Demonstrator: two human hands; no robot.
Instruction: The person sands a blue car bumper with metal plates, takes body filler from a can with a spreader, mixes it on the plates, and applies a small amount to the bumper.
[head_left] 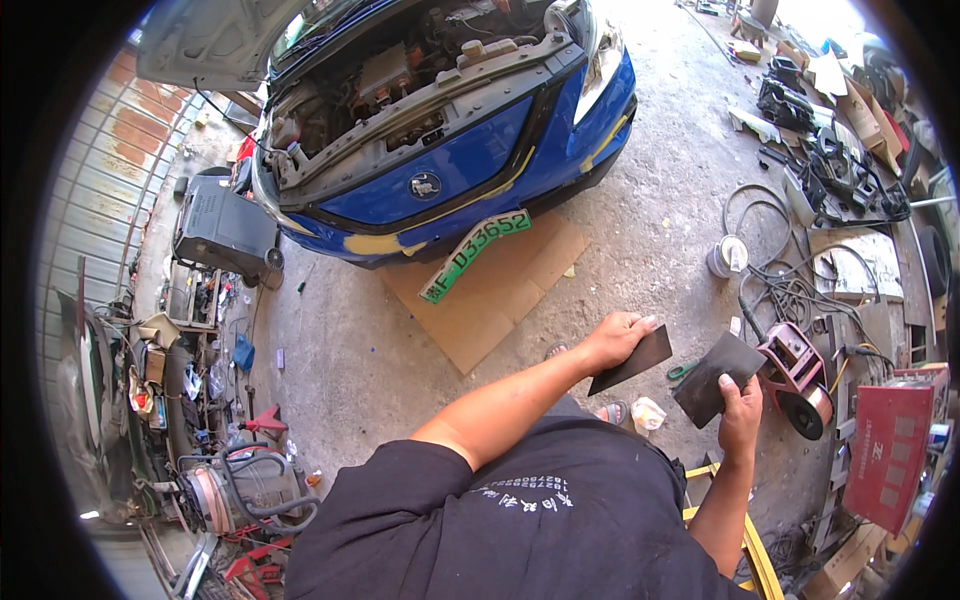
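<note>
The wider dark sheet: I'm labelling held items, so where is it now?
In the head view, the wider dark sheet is right of centre, in the right hand, between the narrower dark sheet in the left hand and the reddish spool machine.

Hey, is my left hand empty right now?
No, your left hand is gripping a thin dark plate along one edge.

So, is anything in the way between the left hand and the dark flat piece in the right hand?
Yes, one thing: the dark sheet held by the left hand itself juts out toward the dark flat piece in the right hand. Beyond that sheet's edge, nothing visible blocks the gap.
</note>
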